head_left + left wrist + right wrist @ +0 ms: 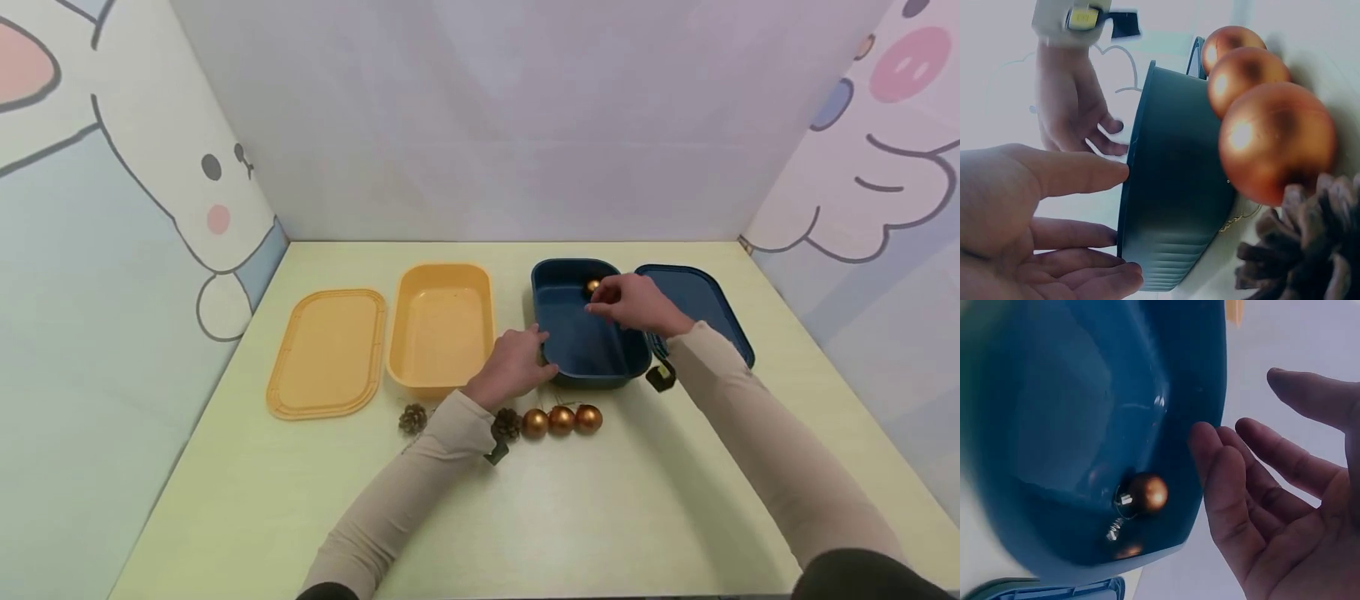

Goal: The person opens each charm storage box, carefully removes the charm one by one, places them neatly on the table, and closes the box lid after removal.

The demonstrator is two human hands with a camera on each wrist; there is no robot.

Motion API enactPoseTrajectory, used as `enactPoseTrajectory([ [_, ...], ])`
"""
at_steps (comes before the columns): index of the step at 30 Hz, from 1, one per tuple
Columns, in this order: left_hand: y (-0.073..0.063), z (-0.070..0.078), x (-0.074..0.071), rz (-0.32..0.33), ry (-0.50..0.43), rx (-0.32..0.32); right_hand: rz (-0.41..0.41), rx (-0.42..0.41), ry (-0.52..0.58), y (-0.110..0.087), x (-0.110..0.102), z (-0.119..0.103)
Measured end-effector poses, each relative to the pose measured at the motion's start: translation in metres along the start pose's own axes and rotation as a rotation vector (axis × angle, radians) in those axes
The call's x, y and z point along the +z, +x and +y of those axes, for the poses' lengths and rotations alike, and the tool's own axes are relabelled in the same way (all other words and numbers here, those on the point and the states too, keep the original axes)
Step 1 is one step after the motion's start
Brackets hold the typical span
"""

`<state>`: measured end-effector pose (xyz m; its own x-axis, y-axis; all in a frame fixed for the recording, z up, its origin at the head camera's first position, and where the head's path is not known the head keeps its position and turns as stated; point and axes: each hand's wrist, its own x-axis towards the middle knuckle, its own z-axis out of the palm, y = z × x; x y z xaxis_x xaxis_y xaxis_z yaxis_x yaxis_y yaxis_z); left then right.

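Observation:
My left hand (pixel 513 367) spans the near left corner of the dark blue box (pixel 588 381), thumb and fingers touching its rim. In the left wrist view, those fingers (pixel 1079 172) are mostly straight against the edge of the box wall (pixel 1169 162). Over the box's right side hovers my right hand (pixel 633 302), holding nothing, its fingers loosely bent. One copper-coloured bauble (pixel 592 286) lies inside, in the far right corner; the right wrist view shows this bauble (pixel 1149 492) with its metal cap and a small spring-like piece beside it.
Three more copper baubles (pixel 561 420) sit in a row before the blue box, beside a pine cone (pixel 507 425). Another pine cone (pixel 412 418) is farther left. A yellow box (pixel 441 333) stands left of the blue one, with a yellow lid (pixel 327 354) beyond. The blue lid (pixel 701 304) lies right.

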<state>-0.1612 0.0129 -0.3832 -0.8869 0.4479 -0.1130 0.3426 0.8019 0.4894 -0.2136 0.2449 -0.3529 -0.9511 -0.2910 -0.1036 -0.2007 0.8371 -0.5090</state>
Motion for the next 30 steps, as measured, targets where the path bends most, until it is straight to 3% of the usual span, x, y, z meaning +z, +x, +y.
enactPoseTrajectory([
  [10, 0.001, 0.000, 0.001, 0.020, 0.022, 0.006, 0.019, 0.114, -0.013, 0.043, -0.011, -0.002],
  [22, 0.001, 0.000, 0.002, 0.031, 0.031, 0.013, 0.060, 0.155, -0.042, 0.067, -0.005, 0.008],
  [30, 0.000, 0.000, 0.002, 0.036, 0.030, 0.025, 0.062, 0.202, -0.094, 0.070, 0.004, 0.013],
])
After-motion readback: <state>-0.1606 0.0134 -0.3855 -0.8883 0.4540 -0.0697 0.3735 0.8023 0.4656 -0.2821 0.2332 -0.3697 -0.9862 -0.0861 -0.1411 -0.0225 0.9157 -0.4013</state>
